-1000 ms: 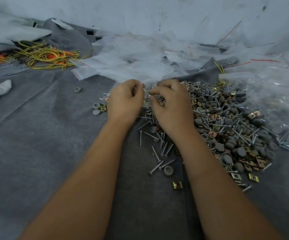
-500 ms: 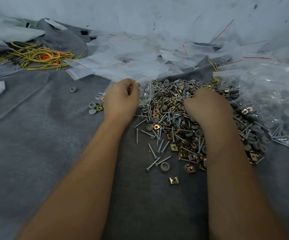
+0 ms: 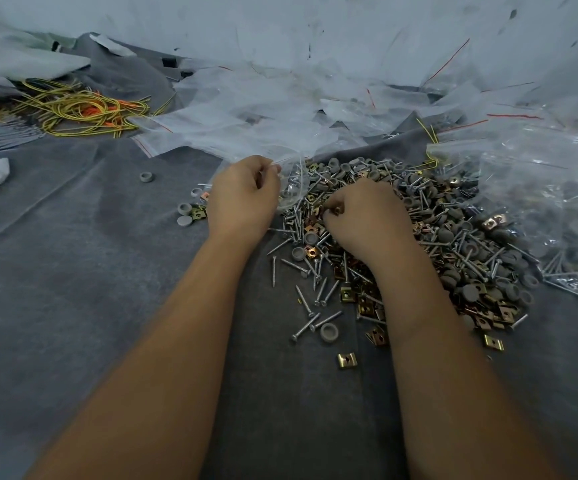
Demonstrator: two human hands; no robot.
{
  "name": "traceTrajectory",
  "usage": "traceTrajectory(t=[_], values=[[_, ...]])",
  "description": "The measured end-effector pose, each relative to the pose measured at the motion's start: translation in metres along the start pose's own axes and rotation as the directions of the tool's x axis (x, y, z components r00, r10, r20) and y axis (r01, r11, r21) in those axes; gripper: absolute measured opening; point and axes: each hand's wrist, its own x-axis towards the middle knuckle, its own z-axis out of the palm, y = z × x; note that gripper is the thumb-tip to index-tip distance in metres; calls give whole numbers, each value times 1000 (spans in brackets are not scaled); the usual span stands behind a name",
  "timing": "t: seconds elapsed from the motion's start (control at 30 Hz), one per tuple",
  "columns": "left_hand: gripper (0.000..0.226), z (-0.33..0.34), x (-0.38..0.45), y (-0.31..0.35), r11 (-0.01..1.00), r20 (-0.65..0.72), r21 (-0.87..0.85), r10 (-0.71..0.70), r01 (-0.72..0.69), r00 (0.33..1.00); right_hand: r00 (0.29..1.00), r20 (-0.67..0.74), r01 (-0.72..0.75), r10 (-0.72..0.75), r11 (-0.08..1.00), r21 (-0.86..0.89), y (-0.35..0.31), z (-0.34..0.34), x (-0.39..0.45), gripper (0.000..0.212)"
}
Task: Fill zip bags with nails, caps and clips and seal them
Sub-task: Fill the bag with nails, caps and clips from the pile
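Zip bag (image 3: 292,188): clear, held up at its top edge by left hand, just left of the pile; a few nails seen inside.
Cloth (image 3: 55,271): grey, spread under everything.
Wires (image 3: 73,110): yellow and orange bundle, far left, well apart from hands.
Loose caps (image 3: 184,221): grey, w/ one clip, just left of left hand.
Left hand (image 3: 244,199): fingers curled, bag edge pinched betw. thumb and fingertips.
Right hand (image 3: 367,216): knuckles up on the pile, fingers curled; small brass clip (image 3: 337,210) pinched at fingertips.
Pile (image 3: 453,244): nails, grey caps, brass clips mixed, centre-right on cloth.
Empty bags (image 3: 246,116): clear heap behind the hands.
Filled bags (image 3: 557,202): far right, touching the pile.
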Motion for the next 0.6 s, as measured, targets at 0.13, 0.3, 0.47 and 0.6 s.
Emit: traceTrajectory(t=[0.13,0.3,0.47,0.6], values=[[22,0,0,0,1000,0,8,5,-5,1000,993,-117,20,-21,1000,-10,2,8,1,23],[22,0,0,1,1000,1,3,2,-2,1000,954,-300,62,-7,983,173,-7,10,3,14],[22,-2,-2,4,1000,27,-16,24,-24,999,906,-418,240,-66,894,379,-20,13,-1,12],[20,-3,-4,5,999,45,-35,30,-28,999,915,-381,270,-134,905,330,-20,20,0,24]])
